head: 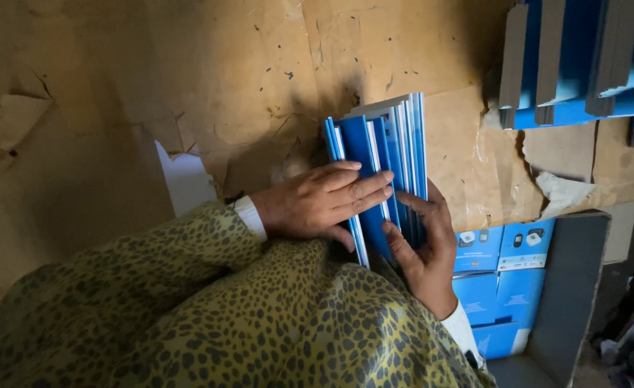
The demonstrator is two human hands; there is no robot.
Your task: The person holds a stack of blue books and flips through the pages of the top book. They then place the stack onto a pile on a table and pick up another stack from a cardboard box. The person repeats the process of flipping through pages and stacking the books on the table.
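Observation:
A bundle of flat blue and white folded cartons (385, 140) stands on edge on a worn brown cardboard-covered surface (245, 72). My left hand (320, 202) lies across the bundle's near side, fingers pressed flat over the cartons' edges. My right hand (425, 248) cups the bundle from the right and below, with the thumb against the outermost carton. Both hands squeeze the bundle together between them. My arms wear leopard-patterned sleeves (209, 309) with white cuffs.
More stacks of flat blue cartons (576, 65) stand at the top right. A grey box (576, 287) at the lower right holds several assembled blue and white packages (497, 280). Torn paper and tape cover the surface on the right.

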